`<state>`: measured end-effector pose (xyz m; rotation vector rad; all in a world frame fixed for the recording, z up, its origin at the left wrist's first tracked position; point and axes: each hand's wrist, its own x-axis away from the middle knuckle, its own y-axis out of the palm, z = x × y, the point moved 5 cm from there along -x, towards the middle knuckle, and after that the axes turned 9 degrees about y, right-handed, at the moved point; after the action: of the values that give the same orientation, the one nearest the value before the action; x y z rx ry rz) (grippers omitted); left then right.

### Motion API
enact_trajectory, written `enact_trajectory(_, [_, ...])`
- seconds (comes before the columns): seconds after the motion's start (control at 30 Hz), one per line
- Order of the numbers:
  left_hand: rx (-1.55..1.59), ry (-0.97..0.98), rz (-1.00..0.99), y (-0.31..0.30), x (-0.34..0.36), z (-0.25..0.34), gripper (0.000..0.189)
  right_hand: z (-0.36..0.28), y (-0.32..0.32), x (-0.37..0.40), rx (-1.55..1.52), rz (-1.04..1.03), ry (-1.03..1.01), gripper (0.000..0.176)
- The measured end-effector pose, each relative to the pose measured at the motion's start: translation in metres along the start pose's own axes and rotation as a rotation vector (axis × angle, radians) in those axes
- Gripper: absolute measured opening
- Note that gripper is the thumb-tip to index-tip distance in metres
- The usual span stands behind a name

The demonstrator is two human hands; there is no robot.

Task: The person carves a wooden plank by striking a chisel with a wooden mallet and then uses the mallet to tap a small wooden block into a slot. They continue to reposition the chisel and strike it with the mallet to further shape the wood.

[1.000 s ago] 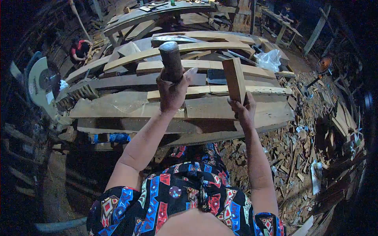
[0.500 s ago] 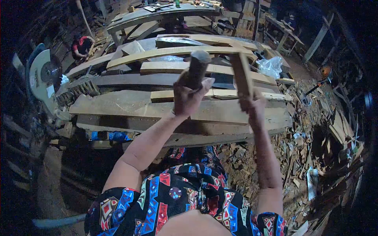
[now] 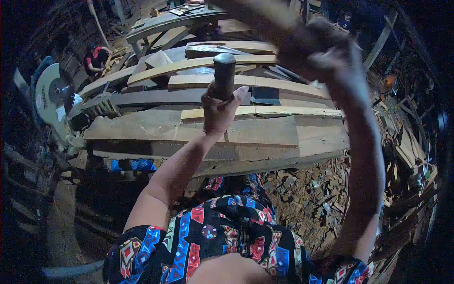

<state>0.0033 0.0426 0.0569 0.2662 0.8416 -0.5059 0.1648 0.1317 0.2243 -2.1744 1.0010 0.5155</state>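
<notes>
My left hand is wrapped round a thick, dark cylindrical handle with a flat, round top, held upright over the boards. Its lower end is hidden behind the hand. Up at the right, my right hand grips a wooden bar, blurred by motion and partly cut off by the top edge. The bar is apart from the handle. Beneath my left hand lie a wide plank and a narrow pale strip of wood.
A miter saw stands at the left. Curved wooden beams lie across the work area. Behind them is a bench with tools on it. A person in red crouches at back left. Wood scraps cover the ground at right.
My right hand has swung up and to the right with the wooden bar, which now leans leftward. My left hand and the handle have shifted slightly left.
</notes>
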Motion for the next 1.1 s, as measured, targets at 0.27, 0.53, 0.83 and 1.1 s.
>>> enact_trajectory(0.27, [-0.302, 0.196, -0.122, 0.006, -0.006, 0.020, 0.023, 0.004, 0.032, 0.021, -0.174, -0.063, -0.108, 0.019])
enact_trajectory(0.53, [0.045, -0.036, -0.077, 0.007, 0.000, 0.017, 0.027, -0.030, -0.009, 0.030, -0.267, 0.180, -0.144, 0.034])
enact_trajectory(0.83, [0.060, -0.034, -0.156, 0.003, 0.000, 0.011, 0.022, 0.124, 0.033, 0.057, -0.210, 0.012, 0.466, 0.036])
enact_trajectory(1.1, [0.577, -0.281, 0.003, -0.031, -0.007, -0.035, 0.013, 0.216, 0.076, 0.119, -0.364, 0.163, 0.649, 0.032])
